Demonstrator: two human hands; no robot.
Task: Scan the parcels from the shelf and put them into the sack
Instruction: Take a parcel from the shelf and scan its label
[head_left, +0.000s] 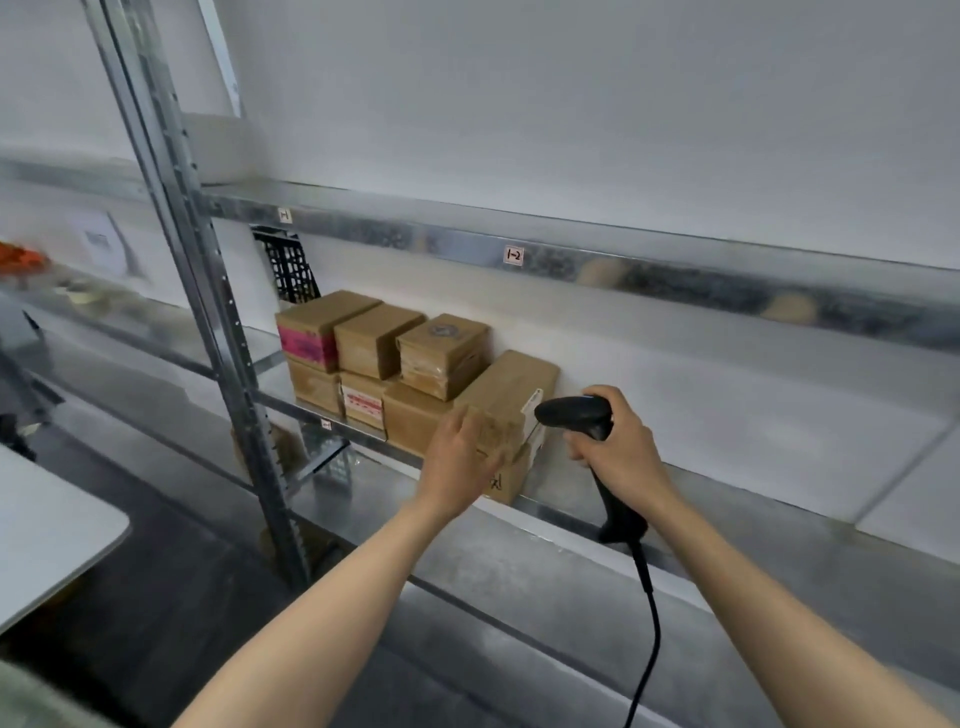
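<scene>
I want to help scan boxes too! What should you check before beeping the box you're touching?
1. Scanner gripped by right hand: ok.
2. Scanner nose facing the white label on the nearest parcel: ok.
3. Left hand on that parcel: touching it, but a firm hold: cannot tell (blurred).
4. Cable hanging free: ok.
5. Sack ready: cannot tell, out of view.

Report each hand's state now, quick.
Left hand: open, touching the top right parcel.
Right hand: closed around the scanner handle.
</scene>
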